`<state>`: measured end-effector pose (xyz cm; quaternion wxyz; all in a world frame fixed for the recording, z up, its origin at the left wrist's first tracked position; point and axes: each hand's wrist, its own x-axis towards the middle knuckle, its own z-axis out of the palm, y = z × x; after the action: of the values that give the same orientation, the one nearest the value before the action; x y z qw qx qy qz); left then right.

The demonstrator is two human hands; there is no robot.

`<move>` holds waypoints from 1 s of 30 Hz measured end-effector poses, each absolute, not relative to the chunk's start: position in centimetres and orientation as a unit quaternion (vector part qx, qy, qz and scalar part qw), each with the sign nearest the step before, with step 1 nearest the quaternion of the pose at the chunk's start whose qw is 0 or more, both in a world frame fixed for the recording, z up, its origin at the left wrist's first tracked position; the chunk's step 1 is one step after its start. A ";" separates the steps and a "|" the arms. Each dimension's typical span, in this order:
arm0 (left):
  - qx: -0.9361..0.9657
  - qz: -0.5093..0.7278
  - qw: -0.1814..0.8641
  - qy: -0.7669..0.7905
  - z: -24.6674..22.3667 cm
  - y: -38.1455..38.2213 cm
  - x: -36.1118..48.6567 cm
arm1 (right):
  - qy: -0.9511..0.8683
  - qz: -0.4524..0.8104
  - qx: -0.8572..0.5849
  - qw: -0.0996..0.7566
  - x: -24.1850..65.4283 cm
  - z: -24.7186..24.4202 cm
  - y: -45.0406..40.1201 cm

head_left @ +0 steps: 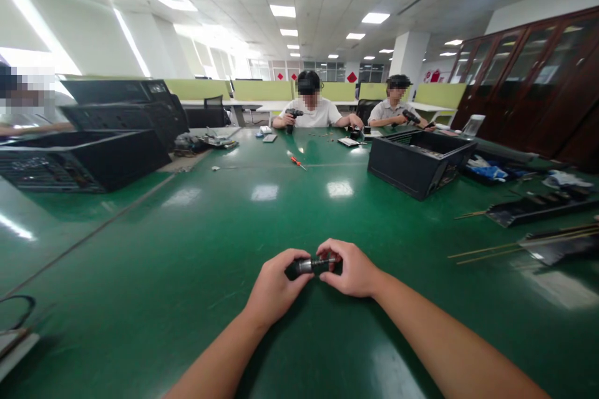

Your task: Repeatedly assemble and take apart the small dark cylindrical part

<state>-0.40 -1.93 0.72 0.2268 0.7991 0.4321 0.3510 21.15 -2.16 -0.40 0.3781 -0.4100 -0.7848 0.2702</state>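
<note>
A short black-and-silver cylinder (306, 266) lies crosswise between my hands, just above the green table. My left hand (279, 279) is closed around its left end, thumb on the near side and fingers on the far side. At the right end, the curled fingers of my right hand (349, 269) meet a thinner, dark and shiny part. Its exact kind is too small to make out, and my palms and fingers hide both ends.
The green table (224, 224) spreads around my hands. An orange screwdriver (296, 162) lies farther off. Black computer cases stand at left (135, 159) and right (402, 165). Brass-coloured rods (491, 254) lie at right. Across the table, two people hold power drills; another person sits at left.
</note>
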 end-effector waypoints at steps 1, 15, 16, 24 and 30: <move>0.797 0.353 0.231 0.432 0.7 -2.0 -0.4 | -0.785 0.271 -0.412 0.375 21.1 -0.4 -2.2; 0.783 0.358 0.261 0.436 0.8 -2.0 -0.4 | -0.781 0.275 -0.419 0.372 20.7 -0.4 -2.6; 0.784 0.356 0.261 0.436 0.9 -1.9 -0.3 | -0.781 0.273 -0.420 0.373 20.8 -0.4 -2.6; 0.779 0.350 0.268 0.446 1.2 -1.8 0.0 | -0.782 0.278 -0.413 0.375 20.7 -0.6 -2.2; 0.778 0.350 0.275 0.444 1.2 -1.8 -0.1 | -0.782 0.279 -0.410 0.378 20.6 -0.5 -2.1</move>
<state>-0.13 -1.84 1.18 0.2752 0.7778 0.4439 0.3497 20.64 -2.05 -0.46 0.3783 -0.4097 -0.7818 0.2791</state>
